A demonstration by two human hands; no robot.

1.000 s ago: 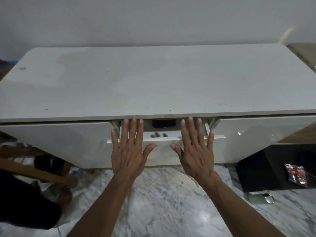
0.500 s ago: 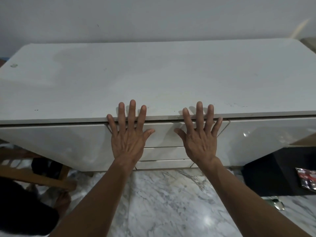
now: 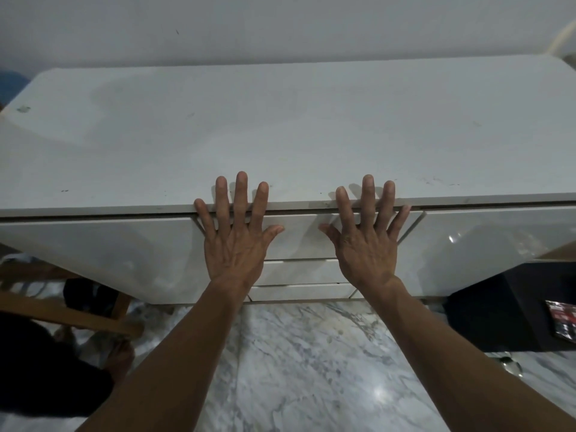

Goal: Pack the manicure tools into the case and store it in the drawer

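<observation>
The top drawer (image 3: 302,235) of the white cabinet (image 3: 280,129) is pushed in, its front flush with the panels on both sides. My left hand (image 3: 237,235) lies flat on the drawer front with fingers spread and fingertips over the cabinet's top edge. My right hand (image 3: 367,238) rests flat on the same front to the right, fingers apart too. Neither hand holds anything. The manicure case and tools are hidden from view.
Two lower drawers (image 3: 299,272) sit below the top one. A wooden chair frame (image 3: 62,313) stands at lower left over the marble floor (image 3: 296,363). A black box (image 3: 505,307) with a red packet (image 3: 562,322) is at right.
The drawer stood partly open with a dark item inside; both hands pushed it in until it closed. Since half a second ago the hands stay flat on the front.
</observation>
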